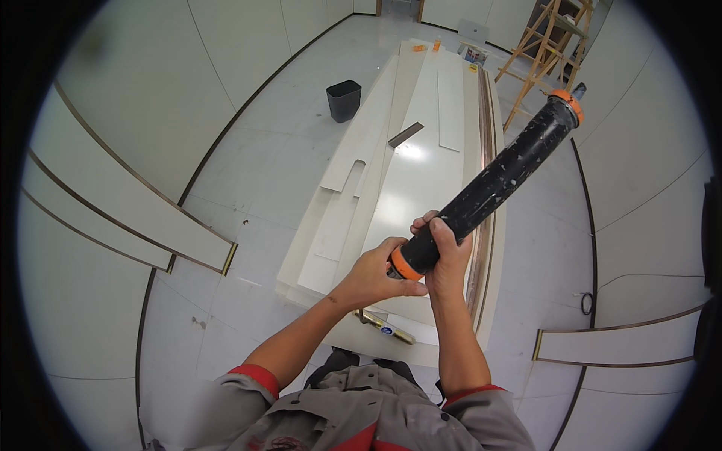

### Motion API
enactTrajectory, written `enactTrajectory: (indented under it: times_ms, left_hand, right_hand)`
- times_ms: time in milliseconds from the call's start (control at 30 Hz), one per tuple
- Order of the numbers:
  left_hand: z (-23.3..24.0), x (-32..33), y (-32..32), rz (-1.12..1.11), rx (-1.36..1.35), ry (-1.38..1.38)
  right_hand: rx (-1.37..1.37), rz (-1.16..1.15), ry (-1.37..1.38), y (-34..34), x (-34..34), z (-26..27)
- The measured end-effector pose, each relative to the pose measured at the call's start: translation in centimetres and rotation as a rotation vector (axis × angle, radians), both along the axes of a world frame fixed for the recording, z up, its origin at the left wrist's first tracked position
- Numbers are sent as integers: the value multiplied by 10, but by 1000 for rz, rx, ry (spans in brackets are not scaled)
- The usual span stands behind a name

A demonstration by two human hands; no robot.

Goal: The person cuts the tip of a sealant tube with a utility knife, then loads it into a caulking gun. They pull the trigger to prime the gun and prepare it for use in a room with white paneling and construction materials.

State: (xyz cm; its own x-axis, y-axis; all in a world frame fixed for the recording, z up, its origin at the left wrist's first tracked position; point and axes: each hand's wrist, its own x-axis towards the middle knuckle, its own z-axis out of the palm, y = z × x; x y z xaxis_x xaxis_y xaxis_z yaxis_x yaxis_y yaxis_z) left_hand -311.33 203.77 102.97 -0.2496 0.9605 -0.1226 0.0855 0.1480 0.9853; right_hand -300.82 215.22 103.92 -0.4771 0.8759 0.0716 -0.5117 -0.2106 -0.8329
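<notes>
Before me, both hands are on a black sealant-gun barrel (502, 169) with orange end rings, its surface scuffed and spotted with white. It slants up to the right, with a greyish tip (580, 90) at the far end. My right hand (448, 253) grips the barrel near its lower end. Around the lower orange ring (406, 265) curls my left hand (375, 273), which partly hides the dark end piece. Below the hands, a gold-coloured foil sealant pack (389, 330) lies on a stack of white panels (417, 186), with a bent dark rod (361, 315) beside it.
A dark metal strip (406, 135) and cut panel pieces rest on the stack. Long brown trims (486, 124) run along its right edge. A black bin (344, 101) stands left; a wooden ladder (541, 56) stands back right. Trimmed boards (217, 256) project from the left wall.
</notes>
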Motion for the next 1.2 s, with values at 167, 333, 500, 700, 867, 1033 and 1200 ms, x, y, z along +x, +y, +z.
enactTrajectory:
  times_ms: [167, 333, 500, 700, 867, 1033, 1200]
  left_hand:
    - [-2, -4, 1, -66, -89, -16]
    - [-21, 22, -10, 108, -12, 84]
    - [-38, 14, -16, 6, -122, 130]
    - [-3, 9, -6, -24, -268, 144]
    - [-66, 9, -28, 210, -50, 499]
    - [-83, 5, -44, 331, 19, 855]
    - [-50, -10, -30, 266, 70, 515]
  right_hand:
    - [27, 141, 169, -1, 8, 14]
    - [37, 75, -88, 5, 14, 25]
    - [107, 53, -159, -9, 26, -3]
    - [81, 165, -144, -32, 30, -27]
    - [112, 46, 51, 39, 46, 28]
    - [176, 65, -290, 48, 51, 51]
    - [80, 5, 21, 54, 38, 29]
